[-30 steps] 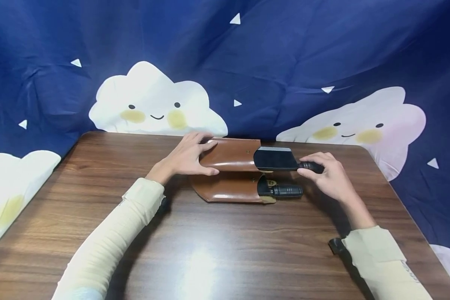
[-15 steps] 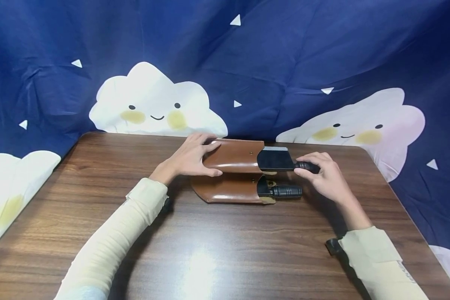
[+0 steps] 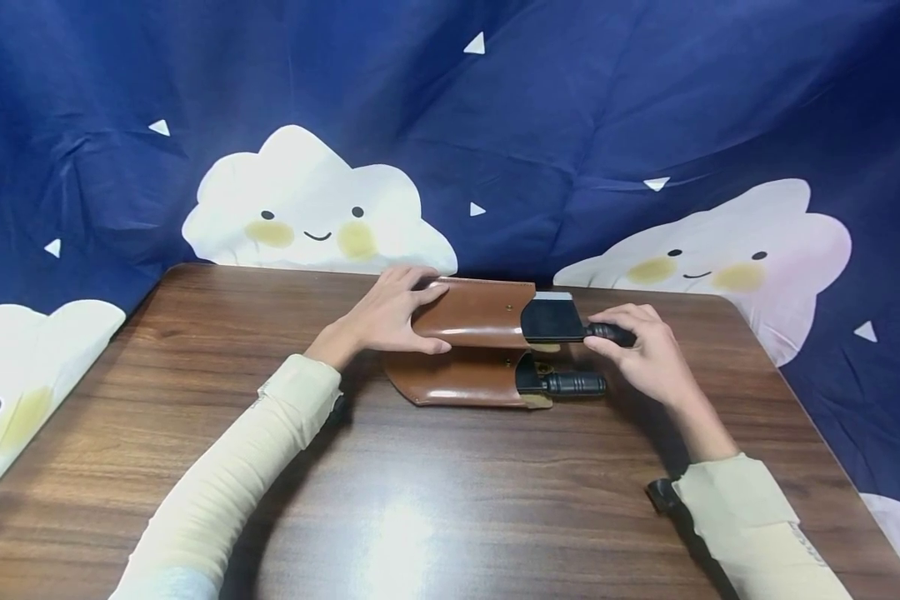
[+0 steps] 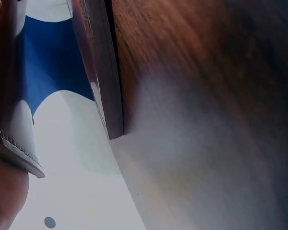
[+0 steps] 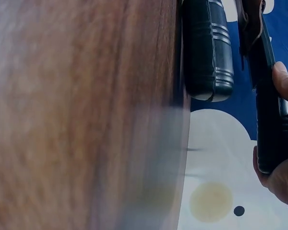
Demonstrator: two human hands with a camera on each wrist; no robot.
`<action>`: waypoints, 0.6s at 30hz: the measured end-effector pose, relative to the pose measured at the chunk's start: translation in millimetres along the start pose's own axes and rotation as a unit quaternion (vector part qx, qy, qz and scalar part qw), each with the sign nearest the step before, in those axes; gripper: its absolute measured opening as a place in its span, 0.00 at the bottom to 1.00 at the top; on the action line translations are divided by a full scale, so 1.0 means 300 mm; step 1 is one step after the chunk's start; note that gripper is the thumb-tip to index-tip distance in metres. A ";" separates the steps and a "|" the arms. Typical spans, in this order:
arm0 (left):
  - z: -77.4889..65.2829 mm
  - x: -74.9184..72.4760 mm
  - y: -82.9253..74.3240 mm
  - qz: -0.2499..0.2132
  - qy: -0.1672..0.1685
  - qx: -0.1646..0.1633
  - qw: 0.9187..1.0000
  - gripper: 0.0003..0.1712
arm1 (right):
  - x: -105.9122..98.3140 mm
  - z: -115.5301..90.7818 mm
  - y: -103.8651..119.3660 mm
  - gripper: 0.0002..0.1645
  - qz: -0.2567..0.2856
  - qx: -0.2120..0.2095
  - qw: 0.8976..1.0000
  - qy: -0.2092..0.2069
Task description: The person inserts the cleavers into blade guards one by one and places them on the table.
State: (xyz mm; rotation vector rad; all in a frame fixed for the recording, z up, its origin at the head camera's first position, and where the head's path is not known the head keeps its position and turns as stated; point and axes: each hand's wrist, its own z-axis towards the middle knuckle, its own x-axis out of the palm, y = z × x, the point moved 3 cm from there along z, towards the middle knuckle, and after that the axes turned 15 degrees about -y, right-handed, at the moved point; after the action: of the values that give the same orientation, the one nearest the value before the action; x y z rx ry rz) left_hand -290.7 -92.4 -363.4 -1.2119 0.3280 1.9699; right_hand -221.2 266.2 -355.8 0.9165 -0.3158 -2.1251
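My left hand (image 3: 390, 317) grips the closed end of a brown leather sheath (image 3: 476, 312), thumb and fingers spread along its two long sides. Out of the sheath's mouth sticks the black blade of a cleaver (image 3: 551, 319), a silver strip along its far edge. The rest of the blade is hidden inside. My right hand (image 3: 648, 348) pinches the cleaver's black ribbed handle (image 5: 271, 129) between thumb and fingers. Just nearer to me, partly covered by the first, lies a second brown sheath (image 3: 461, 383) with a black handle (image 3: 573, 383) pointing right.
The brown wood-grain table (image 3: 420, 500) extends in front of and around the sheaths. Along its far edge hangs a dark blue curtain (image 3: 525, 125) with smiling white clouds. In the right wrist view, the second handle (image 5: 209, 52) stands close beside the held one.
My left hand and the upper sheath have shifted slightly right. The right hand has come a little left, and less of the cleaver's blade shows. The nearer sheath stays put.
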 end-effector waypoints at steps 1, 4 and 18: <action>-0.001 0.002 -0.001 0.002 0.000 0.000 1.000 0.57 | 0.003 0.000 0.001 0.16 0.000 0.001 1.000 0.000; 0.000 0.004 -0.003 0.002 -0.002 0.003 1.000 0.57 | 0.008 -0.003 0.003 0.16 0.000 0.005 1.000 0.002; -0.011 0.013 0.007 0.000 -0.001 0.003 1.000 0.58 | 0.034 -0.013 0.007 0.17 0.010 -0.009 0.999 0.030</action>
State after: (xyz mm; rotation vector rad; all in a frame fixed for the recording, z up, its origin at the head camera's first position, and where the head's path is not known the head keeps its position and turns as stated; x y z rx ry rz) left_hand -290.9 -93.6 -368.7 -1.2052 0.3327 1.9691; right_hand -221.6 257.4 -362.7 0.9609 -0.2744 -2.0743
